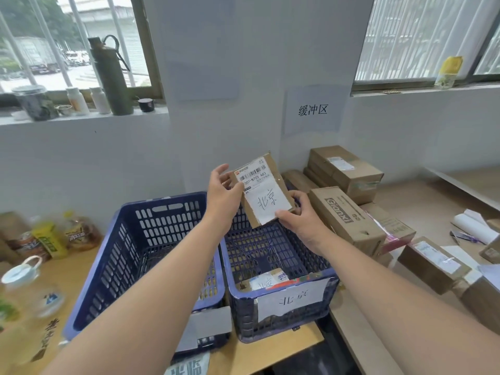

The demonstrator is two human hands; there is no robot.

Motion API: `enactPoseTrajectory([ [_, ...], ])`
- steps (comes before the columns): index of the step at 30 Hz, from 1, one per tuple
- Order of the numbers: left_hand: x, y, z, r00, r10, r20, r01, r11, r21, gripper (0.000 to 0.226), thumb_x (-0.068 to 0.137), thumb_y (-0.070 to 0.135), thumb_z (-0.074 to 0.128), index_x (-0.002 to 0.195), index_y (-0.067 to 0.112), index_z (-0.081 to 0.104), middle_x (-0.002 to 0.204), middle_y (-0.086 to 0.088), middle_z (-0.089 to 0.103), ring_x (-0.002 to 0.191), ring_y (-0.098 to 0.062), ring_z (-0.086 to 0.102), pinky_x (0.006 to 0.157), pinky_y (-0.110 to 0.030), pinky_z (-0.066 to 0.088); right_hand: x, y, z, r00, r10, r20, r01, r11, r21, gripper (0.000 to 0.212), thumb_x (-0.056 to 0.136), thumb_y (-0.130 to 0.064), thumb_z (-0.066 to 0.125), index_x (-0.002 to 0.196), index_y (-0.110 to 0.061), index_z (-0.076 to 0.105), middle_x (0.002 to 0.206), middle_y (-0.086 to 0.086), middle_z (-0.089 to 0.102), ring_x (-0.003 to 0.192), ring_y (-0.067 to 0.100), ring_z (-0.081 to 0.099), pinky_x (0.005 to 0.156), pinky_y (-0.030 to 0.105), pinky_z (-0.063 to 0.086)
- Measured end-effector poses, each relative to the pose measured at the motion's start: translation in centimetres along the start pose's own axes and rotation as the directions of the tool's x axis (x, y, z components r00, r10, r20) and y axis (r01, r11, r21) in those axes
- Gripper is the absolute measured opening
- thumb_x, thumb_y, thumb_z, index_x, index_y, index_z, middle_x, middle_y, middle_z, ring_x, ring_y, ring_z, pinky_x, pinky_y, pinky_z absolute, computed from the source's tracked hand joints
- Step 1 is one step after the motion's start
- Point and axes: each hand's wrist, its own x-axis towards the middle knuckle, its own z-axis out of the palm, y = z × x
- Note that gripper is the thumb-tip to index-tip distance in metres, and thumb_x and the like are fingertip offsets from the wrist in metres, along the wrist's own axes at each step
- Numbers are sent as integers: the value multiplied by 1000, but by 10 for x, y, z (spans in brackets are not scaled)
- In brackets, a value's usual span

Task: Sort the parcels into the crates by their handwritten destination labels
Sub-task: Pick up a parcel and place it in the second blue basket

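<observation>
A small cardboard parcel with a handwritten 北京 label is held up above the right blue crate — the one tagged 北京. The left hand pinches its left edge, fingers half curled; the right hand grips its lower right corner. More boxes sit on the tabletop to the right.
</observation>
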Motion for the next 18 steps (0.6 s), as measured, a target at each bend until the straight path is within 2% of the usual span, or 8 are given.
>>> enactPoseTrajectory([
  [3,1,-4,-1,999,12,51,-13,1000,18,59,97,4,60,148,25,38,140,8,53,112,-14,65,80,-33,62,5,2,4,999,27,-28,-27,1000,-2,64,68,-47,83,118,-28,48,130,10,60,116,24,64,104,48,50],
  [6,0,-12,0,996,10,84,-16,997,70,54,99,8,60,147,25,43,137,12,53,100,-5,68,72,-27,62,12,1,5,993,65,-98,-69,997,-40,39,89,-39,72,115,-22,49,127,9,61,107,18,66,96,40,55],
  [8,4,-21,1,996,7,92,-16,995,99,50,99,8,60,145,25,47,132,12,56,97,-2,67,77,-32,63,16,-2,1,988,101,-118,-117,983,-138,32,92,-45,66,110,-23,52,123,6,64,105,16,64,93,38,52],
  [10,10,-33,4,995,-4,102,-9,992,122,47,98,9,61,142,25,50,129,11,59,98,-6,69,80,-39,63,20,-4,-5,982,133,-134,-167,944,-286,38,92,-54,62,111,-22,55,119,0,66,105,15,62,94,37,48],
  [12,16,-46,11,994,-24,111,8,990,139,44,98,11,62,138,27,53,128,10,60,101,-13,70,80,-42,63,26,-2,-13,984,106,-141,-153,911,-384,53,92,-56,60,129,-20,51,123,-4,64,106,13,62,96,38,49],
  [14,23,-62,22,991,-27,133,3,984,181,43,97,11,62,135,28,56,128,10,61,101,-15,70,81,-43,62,34,1,-21,993,45,-108,-85,911,-404,72,93,-49,63,152,-25,29,129,-8,61,105,10,65,92,35,54],
  [16,29,-81,35,987,-30,156,-6,974,226,42,97,9,61,134,29,56,131,8,60,99,-14,71,81,-42,63,46,3,-29,998,20,-53,-42,880,-472,78,96,-43,61,158,-33,15,127,-11,61,96,2,66,76,21,53],
  [18,36,-100,46,987,-48,155,7,966,257,42,97,9,60,134,29,56,135,6,57,99,-14,70,82,-41,62,62,9,-38,999,43,-17,-45,833,-551,81,97,-44,58,159,-36,7,129,-9,61,94,5,66,71,19,49],
])
